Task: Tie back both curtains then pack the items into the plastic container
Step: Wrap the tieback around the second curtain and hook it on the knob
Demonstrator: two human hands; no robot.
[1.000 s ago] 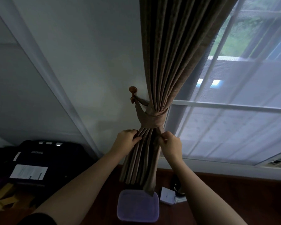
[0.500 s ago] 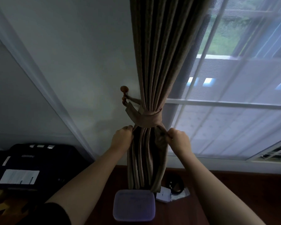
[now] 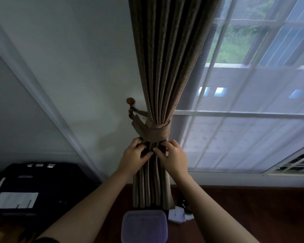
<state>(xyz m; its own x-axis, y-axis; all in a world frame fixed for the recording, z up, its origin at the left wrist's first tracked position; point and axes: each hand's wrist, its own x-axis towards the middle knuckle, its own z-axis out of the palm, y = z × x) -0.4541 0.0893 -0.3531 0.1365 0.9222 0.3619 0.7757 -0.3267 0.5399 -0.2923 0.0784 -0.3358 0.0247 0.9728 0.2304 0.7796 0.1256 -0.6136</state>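
Nearest, at the bottom edge of the view, the translucent plastic container (image 3: 144,227) is seen on the dark wooden surface (image 3: 253,207). The small items (image 3: 176,214) (a white packet or card and something dark, too dim to name) lie just beside it to the right, and nothing is judged packed yet. Above them, the lower pleats of the curtain (image 3: 165,67) are pinched from the front by both hands. The grip of the left hand (image 3: 134,157) and that of the right hand (image 3: 175,157) are closed on folds just under the tieback (image 3: 156,131), fingers curled, fingertips almost meeting. The cloth is judged soft, limp and fairly heavy, so it is best taken by the pleats close beneath the band, where it is already bunched. Half a second earlier the hands were set apart at the two edges of the bundle; they have since been brought together at its middle. Farther back, the tieback is looped onto the hook (image 3: 130,101) on the wall, unchanged, beside the window (image 3: 253,120).
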